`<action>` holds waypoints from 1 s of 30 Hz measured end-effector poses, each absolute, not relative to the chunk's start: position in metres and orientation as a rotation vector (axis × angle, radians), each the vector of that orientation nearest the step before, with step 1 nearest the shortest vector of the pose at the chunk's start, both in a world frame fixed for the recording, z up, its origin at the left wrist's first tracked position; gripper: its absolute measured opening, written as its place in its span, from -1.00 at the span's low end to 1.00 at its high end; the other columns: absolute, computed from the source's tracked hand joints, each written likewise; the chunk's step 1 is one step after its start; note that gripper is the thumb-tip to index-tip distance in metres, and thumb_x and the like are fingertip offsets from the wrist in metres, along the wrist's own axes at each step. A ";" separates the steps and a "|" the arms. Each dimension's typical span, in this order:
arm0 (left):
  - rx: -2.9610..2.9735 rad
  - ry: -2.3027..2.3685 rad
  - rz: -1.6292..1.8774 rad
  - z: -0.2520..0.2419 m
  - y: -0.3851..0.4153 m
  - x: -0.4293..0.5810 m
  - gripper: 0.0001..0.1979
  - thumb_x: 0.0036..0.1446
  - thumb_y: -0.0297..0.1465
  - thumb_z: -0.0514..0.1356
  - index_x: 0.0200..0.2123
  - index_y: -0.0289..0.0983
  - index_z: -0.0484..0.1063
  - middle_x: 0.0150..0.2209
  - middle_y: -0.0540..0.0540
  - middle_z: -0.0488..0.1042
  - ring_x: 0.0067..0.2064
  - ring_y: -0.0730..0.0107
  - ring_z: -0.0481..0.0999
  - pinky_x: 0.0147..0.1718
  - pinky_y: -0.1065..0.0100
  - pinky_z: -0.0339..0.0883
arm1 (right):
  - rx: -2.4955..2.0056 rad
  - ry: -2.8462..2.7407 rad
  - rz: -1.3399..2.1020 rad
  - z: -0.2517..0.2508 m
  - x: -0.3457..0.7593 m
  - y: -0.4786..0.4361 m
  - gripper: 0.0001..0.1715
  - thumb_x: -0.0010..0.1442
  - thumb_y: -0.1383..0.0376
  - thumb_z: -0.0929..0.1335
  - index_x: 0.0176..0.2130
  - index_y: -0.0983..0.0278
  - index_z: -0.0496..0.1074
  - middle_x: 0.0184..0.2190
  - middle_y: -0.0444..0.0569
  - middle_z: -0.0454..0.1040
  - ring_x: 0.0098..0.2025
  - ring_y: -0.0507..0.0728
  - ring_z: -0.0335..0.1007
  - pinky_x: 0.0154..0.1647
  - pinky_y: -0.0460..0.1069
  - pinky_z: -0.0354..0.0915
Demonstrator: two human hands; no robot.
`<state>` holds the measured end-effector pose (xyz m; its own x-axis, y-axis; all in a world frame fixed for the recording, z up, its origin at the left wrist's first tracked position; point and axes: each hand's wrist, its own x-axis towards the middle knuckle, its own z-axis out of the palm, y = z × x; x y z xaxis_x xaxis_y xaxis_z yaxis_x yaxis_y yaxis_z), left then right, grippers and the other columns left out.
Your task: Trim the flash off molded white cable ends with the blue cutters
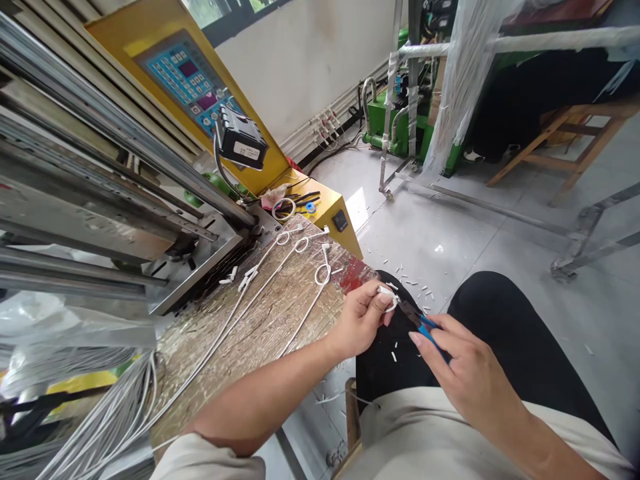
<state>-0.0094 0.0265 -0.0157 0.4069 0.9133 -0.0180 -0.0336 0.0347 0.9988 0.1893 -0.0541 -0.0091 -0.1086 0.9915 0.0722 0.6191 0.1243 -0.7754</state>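
Trimming in progress: left hand (361, 315) pinches a white cable end (387, 294); right hand (463, 370) closes on blue-handled cutters (419, 320). Several cables (300, 280) wait on the worktop (260, 327); offcuts (415, 283) litter the floor.

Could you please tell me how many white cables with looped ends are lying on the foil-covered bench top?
3 on the foil-covered bench top: far loop, middle loop, nearest loop. The left hand holds another white piece; the bundle lower left may hide more.
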 end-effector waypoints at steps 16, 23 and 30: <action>1.527 0.930 0.928 -0.009 0.023 -0.009 -0.62 0.48 -0.19 0.08 -0.37 -0.27 0.34 -0.48 0.02 0.37 -0.43 0.51 0.34 -0.33 0.40 0.22 | -1.533 -2.041 0.382 -0.010 0.193 -0.053 -0.61 0.50 0.13 0.28 -0.34 0.26 0.41 -0.15 0.05 0.49 -0.17 0.16 0.47 -0.09 0.10 0.39; 1.442 0.918 0.908 -0.009 0.024 -0.009 -0.61 0.47 -0.13 0.09 -0.36 -0.26 0.34 -0.51 0.03 0.35 -0.46 0.51 0.32 -0.38 0.41 0.21 | -1.526 -1.897 0.678 -0.004 0.191 -0.052 -0.44 0.50 0.06 0.27 -0.50 0.24 0.22 -0.44 -0.09 0.35 -0.46 0.03 0.21 -0.37 0.02 0.17; 0.986 0.685 0.875 -0.008 0.031 -0.003 -0.59 0.31 -0.05 0.28 -0.33 -0.27 0.34 -0.59 0.15 0.18 -0.60 0.63 0.10 -0.60 0.48 -0.05 | -1.180 -1.175 2.033 0.008 0.198 -0.046 -0.25 0.46 -0.18 0.17 -0.44 0.30 0.46 -0.52 -0.03 0.39 -0.46 0.06 0.22 -0.37 0.00 0.19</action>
